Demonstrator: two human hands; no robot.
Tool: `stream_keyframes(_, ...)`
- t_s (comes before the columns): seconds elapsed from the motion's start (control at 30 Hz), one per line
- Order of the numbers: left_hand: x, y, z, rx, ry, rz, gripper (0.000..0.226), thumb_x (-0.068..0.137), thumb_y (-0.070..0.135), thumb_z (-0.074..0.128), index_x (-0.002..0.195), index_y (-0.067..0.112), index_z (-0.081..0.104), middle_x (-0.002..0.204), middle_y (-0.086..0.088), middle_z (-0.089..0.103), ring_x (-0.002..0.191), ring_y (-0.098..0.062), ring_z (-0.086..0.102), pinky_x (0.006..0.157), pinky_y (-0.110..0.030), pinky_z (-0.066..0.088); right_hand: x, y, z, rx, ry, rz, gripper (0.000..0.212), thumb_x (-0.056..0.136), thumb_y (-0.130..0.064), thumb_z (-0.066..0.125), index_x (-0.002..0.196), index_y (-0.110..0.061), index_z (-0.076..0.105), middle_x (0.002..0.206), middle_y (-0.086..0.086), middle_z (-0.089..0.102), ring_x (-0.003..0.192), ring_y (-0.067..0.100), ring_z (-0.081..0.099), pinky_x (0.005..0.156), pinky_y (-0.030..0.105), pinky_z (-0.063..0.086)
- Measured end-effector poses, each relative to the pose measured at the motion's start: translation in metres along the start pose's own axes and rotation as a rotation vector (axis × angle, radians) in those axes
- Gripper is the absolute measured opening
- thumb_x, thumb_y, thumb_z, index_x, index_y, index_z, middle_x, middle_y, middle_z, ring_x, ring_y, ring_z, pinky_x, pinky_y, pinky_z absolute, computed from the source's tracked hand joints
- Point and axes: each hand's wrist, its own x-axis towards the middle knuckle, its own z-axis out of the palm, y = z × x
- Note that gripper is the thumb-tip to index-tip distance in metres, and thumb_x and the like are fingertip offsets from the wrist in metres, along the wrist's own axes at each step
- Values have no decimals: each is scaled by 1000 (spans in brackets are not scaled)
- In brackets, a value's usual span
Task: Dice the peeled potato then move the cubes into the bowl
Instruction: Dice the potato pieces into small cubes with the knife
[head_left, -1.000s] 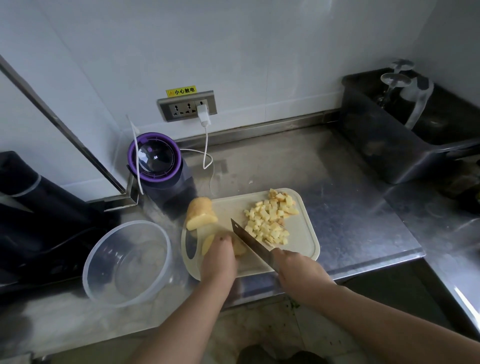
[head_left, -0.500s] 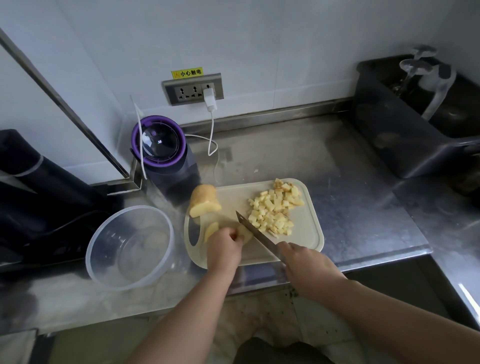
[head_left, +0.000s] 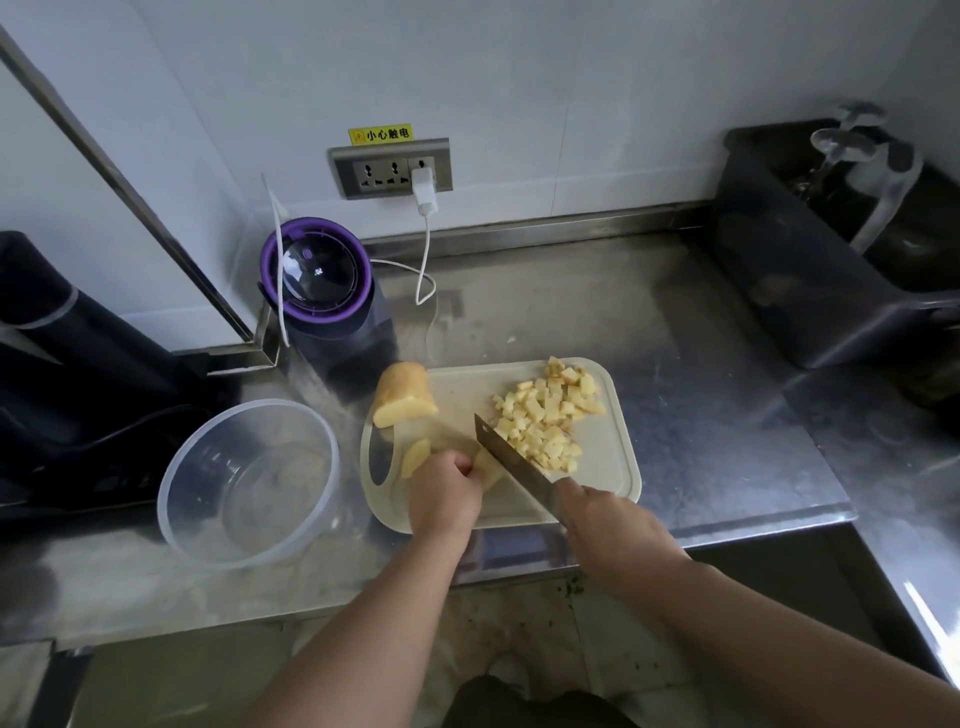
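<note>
A clear plastic bowl (head_left: 179, 525) stands on the steel counter (head_left: 701, 415), just left of the cutting board (head_left: 608, 467). At the board's left end lies a large potato chunk (head_left: 402, 397), with a thin slice (head_left: 415, 457) nearer the person. The left hand (head_left: 444, 493), fingers curled, pins a potato piece (head_left: 488, 467) to the board. The knife (head_left: 511, 465) meets that piece's right edge, tip pointing away. The diced cubes (head_left: 545, 415) are heaped just right of the blade. The right hand (head_left: 608, 525) wraps round the hidden knife handle
</note>
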Motion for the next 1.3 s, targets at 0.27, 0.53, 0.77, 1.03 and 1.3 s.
stream_keyframes(0.27,1,-3,1,21,20,-7,18,91,21,62,105,15,72,101,-2,72,94,-21,66,73,-27,47,-10,-18,-3,-54,27,-27,41,95,-2,44,132,-17,33,103,3,58,74,20,55,62,29,42)
stream_keyframes(0.53,1,-5,2,16,27,10,18,89,23,65,102,13,72,99,-3,72,93,-22,65,73,-28,47,-10,-18,2,-56,41,-31,46,94,-1,45,135,-17,31,100,1,55,71,18,52,60,28,41)
stream_keyframes(0.77,1,-3,-1,-41,12,14,10,89,18,65,93,12,72,89,0,70,84,-18,63,72,-27,45,-3,-10,4,-41,24,-9,41,98,-9,48,134,-20,33,106,0,60,79,17,59,62,26,43)
stream_keyframes(1.03,1,0,0,-19,17,1,8,89,23,66,90,16,69,82,5,66,78,-15,61,68,-27,45,1,-5,7,-12,28,-35,46,98,-10,52,138,-23,33,111,-3,60,83,12,62,64,20,47)
stream_keyframes(1.3,-1,-1,1,-10,29,34,8,90,21,65,92,14,69,88,2,69,81,-17,63,71,-28,48,1,-4,9,-26,30,-33,45,98,-11,52,137,-23,33,109,-2,60,80,12,59,63,21,44)
